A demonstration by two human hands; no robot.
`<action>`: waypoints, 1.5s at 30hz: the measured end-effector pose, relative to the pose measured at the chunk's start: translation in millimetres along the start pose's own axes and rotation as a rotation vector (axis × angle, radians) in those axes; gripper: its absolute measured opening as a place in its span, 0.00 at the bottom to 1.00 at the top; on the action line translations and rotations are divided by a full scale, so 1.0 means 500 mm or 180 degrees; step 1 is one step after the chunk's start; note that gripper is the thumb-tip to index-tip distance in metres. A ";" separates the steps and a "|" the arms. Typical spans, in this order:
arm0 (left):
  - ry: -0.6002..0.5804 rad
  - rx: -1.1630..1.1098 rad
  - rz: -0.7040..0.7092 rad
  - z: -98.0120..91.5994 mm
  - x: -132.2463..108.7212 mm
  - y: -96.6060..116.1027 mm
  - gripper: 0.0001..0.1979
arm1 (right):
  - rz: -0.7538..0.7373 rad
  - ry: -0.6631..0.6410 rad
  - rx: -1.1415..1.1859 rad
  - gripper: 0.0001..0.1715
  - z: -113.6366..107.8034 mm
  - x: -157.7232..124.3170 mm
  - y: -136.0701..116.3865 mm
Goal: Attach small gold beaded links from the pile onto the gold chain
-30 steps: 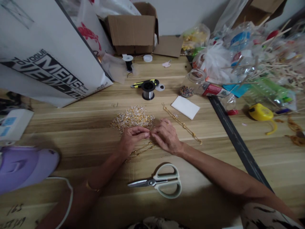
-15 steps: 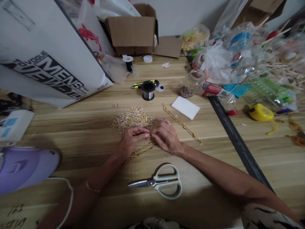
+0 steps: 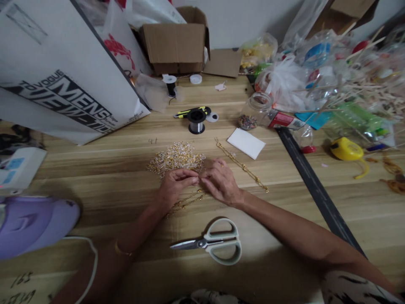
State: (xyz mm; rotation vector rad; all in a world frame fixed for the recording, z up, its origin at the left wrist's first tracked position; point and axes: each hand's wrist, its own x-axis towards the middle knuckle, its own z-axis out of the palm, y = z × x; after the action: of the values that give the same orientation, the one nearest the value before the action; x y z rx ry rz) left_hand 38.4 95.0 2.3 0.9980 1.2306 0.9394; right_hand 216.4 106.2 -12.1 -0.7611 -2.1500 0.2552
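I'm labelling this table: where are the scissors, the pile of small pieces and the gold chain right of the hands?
Scissors (image 3: 200, 243), head view: the pivot.
Pile of small pieces (image 3: 179, 157), head view: its middle.
Gold chain (image 3: 244, 167), head view: its middle.

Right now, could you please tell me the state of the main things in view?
Left hand: pinching something too small to identify.
Right hand: fingers curled, grip unclear.
Scissors: closed, lying flat.
Gold chain beside right hand: laid out lengthwise.
Clear jar: open, holding coloured beads.
Cardboard box: open.
Black spool: upright, wound with silvery wire.
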 end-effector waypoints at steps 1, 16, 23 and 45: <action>-0.0005 -0.0009 0.0012 0.000 0.000 0.000 0.08 | -0.0001 -0.0002 0.0003 0.01 0.000 0.000 0.000; -0.0014 -0.0004 0.0014 -0.003 0.002 -0.008 0.09 | 0.0001 0.0006 0.0039 0.02 0.000 0.001 -0.001; 0.0029 0.0039 0.0038 -0.003 0.001 -0.007 0.09 | -0.0015 0.0017 0.0025 0.01 -0.001 0.000 0.000; -0.0047 0.0069 0.0147 0.001 -0.003 -0.003 0.07 | -0.0023 -0.0019 0.0077 0.02 0.001 0.001 -0.001</action>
State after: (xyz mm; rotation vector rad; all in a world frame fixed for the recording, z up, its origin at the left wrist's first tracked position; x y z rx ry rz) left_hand 38.6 93.3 1.3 1.0528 1.2121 0.9546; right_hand 215.6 106.3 -12.1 -0.7394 -2.1511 0.2797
